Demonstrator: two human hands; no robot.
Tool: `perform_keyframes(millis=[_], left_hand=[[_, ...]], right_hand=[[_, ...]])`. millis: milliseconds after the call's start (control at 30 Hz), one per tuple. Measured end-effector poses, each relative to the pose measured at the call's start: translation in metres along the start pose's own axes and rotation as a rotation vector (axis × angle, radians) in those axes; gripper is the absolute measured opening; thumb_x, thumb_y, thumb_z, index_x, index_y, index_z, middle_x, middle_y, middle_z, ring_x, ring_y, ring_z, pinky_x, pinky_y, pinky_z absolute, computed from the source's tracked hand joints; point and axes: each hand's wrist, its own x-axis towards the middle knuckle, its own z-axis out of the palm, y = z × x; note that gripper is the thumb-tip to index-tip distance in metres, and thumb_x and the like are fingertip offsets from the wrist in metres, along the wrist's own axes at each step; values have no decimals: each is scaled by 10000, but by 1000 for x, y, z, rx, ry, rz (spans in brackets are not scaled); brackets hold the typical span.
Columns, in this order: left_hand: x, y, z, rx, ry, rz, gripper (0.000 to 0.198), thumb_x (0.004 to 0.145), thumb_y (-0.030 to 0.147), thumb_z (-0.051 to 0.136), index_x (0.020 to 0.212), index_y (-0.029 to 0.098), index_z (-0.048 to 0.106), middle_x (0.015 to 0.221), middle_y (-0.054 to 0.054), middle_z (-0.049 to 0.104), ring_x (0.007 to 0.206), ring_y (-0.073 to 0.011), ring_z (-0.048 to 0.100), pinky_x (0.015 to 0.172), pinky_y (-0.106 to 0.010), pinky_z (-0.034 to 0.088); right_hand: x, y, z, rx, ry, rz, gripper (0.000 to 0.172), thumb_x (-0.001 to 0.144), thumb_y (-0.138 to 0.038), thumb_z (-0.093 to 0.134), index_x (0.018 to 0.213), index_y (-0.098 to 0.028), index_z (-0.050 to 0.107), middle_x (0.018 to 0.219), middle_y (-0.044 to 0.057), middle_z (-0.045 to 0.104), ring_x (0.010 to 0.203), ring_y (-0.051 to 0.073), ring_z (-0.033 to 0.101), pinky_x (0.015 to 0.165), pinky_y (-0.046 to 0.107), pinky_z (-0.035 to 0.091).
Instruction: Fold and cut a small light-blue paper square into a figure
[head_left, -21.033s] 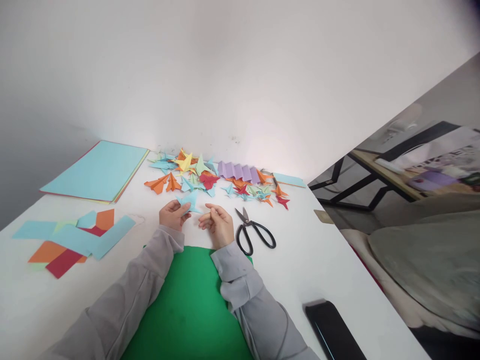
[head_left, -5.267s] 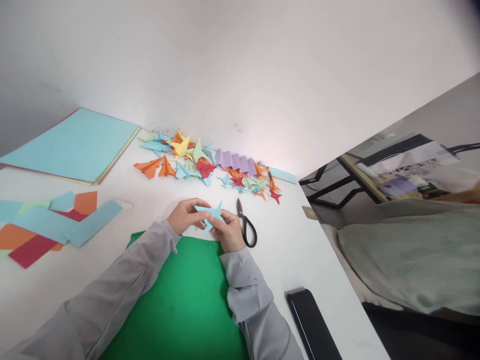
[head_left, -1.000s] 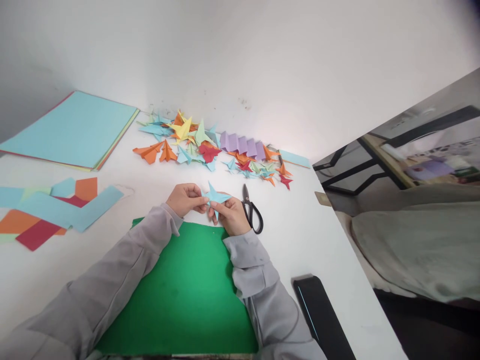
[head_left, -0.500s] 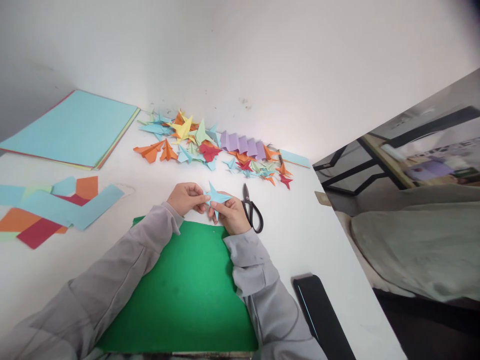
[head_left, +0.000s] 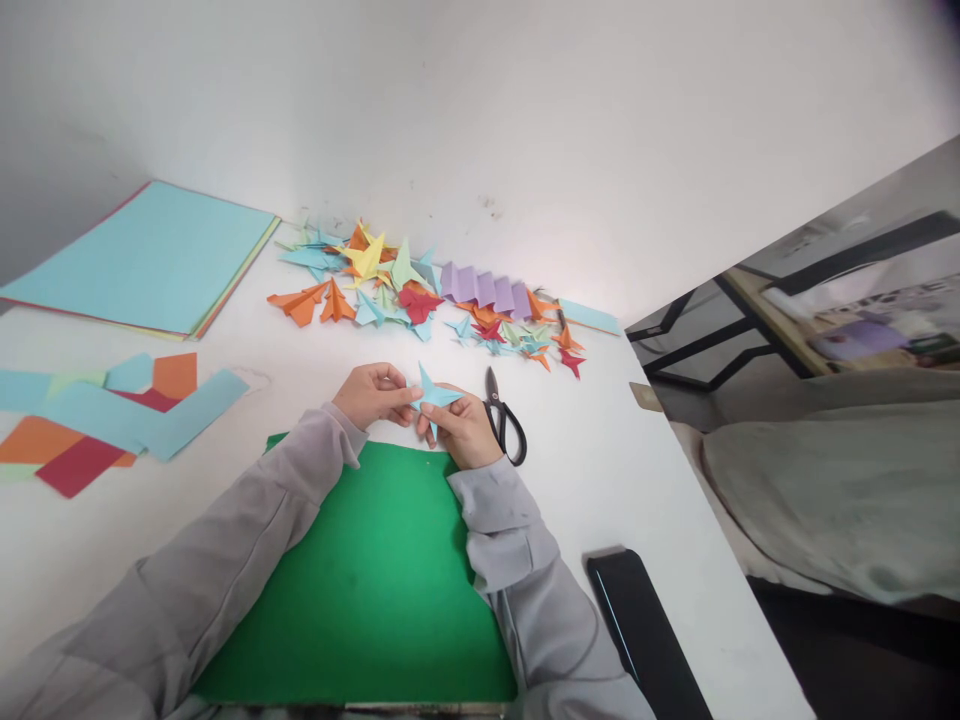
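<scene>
A light blue folded paper star with pointed arms is held up between my two hands, just beyond the far edge of the green mat. My left hand pinches its left point between thumb and fingers. From the right, my right hand grips its body, the thumb lying on top. Some of the fingers behind the paper are hidden. Black-handled scissors lie beside my right hand, blades pointing away from me.
Along the wall lies a heap of folded paper shapes, with a pleated purple strip. Large paper sheets are stacked at back left, cut paper strips nearer. A black oblong object rests near the table's right edge.
</scene>
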Motion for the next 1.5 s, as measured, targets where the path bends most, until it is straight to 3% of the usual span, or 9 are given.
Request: perform_keyframes(millis=[167,400,600,800,1267,1500], left_hand=[[0,-2,0,53,-64,30,484,404,335,815,661,125,463,420,7,594,407,-113,577,444,-235,509],[2,-5,-2,42,-55,60,457,431,293,810,661,133,449,406,24,579,383,-100,557,415,-210,488],[0,-4,-1,64,-49,62,440,449,279,806,657,133,447,402,13,584,366,-97,545,398,-205,479],[0,-2,-2,41,-72,28,457,420,268,821,651,132,451,392,13,572,366,-108,547,388,-218,481],[-1,1,-1,-175,-83,-133,461,420,162,826,776,79,545,467,-38,625,415,-133,590,426,-229,504],[-3,1,1,-176,-127,-124,481,377,142,836,753,73,544,486,-29,625,420,-123,589,469,-230,494]], right_hand=[[0,0,1,8,17,11,196,676,-242,680,813,-124,605,500,-9,625,365,92,505,301,175,379],[1,2,1,37,-19,13,213,727,-284,627,857,-116,613,524,-3,617,394,100,522,310,182,391],[0,0,1,-28,-13,-3,234,683,-237,680,870,-115,610,517,-13,620,395,92,518,318,173,392],[-1,-3,3,-42,-6,-3,214,686,-226,668,856,-111,605,502,-14,621,357,83,496,312,175,368],[-2,-6,12,114,81,14,452,613,-208,684,1019,-132,499,432,-67,584,279,70,427,279,171,321],[-2,-5,12,89,80,-2,406,624,-199,659,984,-147,480,434,-62,590,285,78,440,288,178,321]])
